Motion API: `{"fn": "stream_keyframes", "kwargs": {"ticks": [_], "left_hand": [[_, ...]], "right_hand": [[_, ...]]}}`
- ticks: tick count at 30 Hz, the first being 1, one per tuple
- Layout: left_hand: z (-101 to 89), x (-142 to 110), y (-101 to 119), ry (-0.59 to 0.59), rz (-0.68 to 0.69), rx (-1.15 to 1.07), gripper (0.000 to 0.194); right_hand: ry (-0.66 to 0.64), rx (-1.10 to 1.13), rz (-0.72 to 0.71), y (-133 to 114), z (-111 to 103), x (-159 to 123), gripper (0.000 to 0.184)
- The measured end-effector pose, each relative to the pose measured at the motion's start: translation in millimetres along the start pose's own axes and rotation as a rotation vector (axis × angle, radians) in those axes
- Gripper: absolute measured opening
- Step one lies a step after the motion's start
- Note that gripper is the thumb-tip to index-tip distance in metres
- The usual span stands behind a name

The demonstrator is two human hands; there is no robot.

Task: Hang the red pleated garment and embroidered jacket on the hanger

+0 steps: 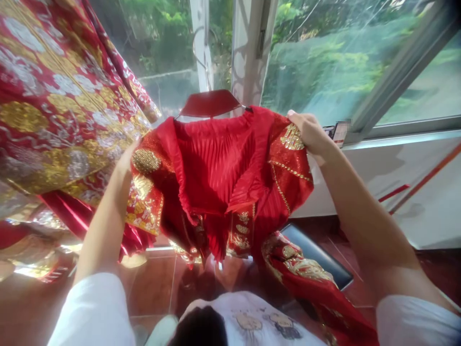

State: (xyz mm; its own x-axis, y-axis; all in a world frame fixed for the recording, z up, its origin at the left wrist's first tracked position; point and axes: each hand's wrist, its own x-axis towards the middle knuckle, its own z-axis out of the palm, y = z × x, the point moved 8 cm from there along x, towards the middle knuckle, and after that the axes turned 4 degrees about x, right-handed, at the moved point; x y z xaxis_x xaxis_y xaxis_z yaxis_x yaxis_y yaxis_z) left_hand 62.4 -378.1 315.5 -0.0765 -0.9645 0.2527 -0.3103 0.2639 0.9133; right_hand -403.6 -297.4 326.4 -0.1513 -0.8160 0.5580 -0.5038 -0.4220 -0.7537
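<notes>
A red jacket (252,202) with gold embroidery and a pleated red lining hangs in front of me on a clothes hanger (196,53) with a thin metal hook. A dark red band (211,103) stands up at its neck. My right hand (309,132) is closed on the right shoulder, near a gold emblem. At the opposite shoulder my left hand (129,154) grips the cloth; its fingers are mostly hidden and blurred. One long embroidered sleeve (309,274) trails down towards my right side.
Another red garment (65,96), with dense gold and silver embroidery, hangs close on the left. Windows (324,72) stand behind the jacket. A phone-like object (338,133) sits on the sill. Below, a dark flat case (317,254) lies on the tiled floor (151,288).
</notes>
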Motion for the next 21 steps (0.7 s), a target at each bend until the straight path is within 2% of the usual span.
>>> {"fn": "stream_keyframes", "kwargs": {"ticks": [3, 5, 7, 9, 11, 13, 15, 16, 18, 19, 21], "left_hand": [[0.1, -7.5, 2.0, -0.021, 0.005, 0.105, 0.073], [-4.0, -18.5, 16.7, 0.014, 0.09, 0.266, 0.07], [-7.9, -34.1, 35.1, 0.109, 0.196, 0.427, 0.067], [-5.7, -52.4, 50.0, 0.21, 0.274, 0.551, 0.064], [2.6, -72.5, 60.6, 0.293, 0.351, 0.596, 0.059], [9.9, -97.7, 67.1, 0.425, 0.44, 0.609, 0.054], [14.5, -132.7, 66.4, 0.647, 0.522, 0.645, 0.05], [18.9, -153.1, 61.4, 0.759, 0.55, 0.678, 0.047], [37.4, -194.6, 41.3, 0.908, 0.608, 0.732, 0.034], [51.8, -212.1, 25.8, 0.916, 0.626, 0.744, 0.026], [101.2, -229.2, -14.3, 0.613, 0.667, 0.739, 0.015]], "right_hand": [[0.235, -0.112, -0.062, -13.6, -21.4, -24.6, 0.032], [0.461, -0.302, -0.198, -34.6, -29.5, -67.1, 0.022], [0.629, -0.453, -0.244, -45.1, -19.3, -122.5, 0.029], [0.432, -0.471, -0.122, -28.8, 23.9, -163.3, 0.038], [0.095, -0.344, 0.034, 2.2, 87.1, -196.3, 0.044], [-0.147, -0.197, 0.263, 39.7, 146.0, -222.5, 0.042], [-0.227, -0.038, 0.424, 68.0, 187.8, -234.0, 0.034], [-0.229, 0.031, 0.472, 78.3, 202.3, -234.4, 0.031], [-0.208, 0.14, 0.519, 92.4, 221.6, -230.6, 0.027], [-0.202, 0.174, 0.532, 97.2, 228.0, -229.2, 0.027], [-0.19, 0.239, 0.562, 103.7, 236.5, -232.3, 0.03]]}}
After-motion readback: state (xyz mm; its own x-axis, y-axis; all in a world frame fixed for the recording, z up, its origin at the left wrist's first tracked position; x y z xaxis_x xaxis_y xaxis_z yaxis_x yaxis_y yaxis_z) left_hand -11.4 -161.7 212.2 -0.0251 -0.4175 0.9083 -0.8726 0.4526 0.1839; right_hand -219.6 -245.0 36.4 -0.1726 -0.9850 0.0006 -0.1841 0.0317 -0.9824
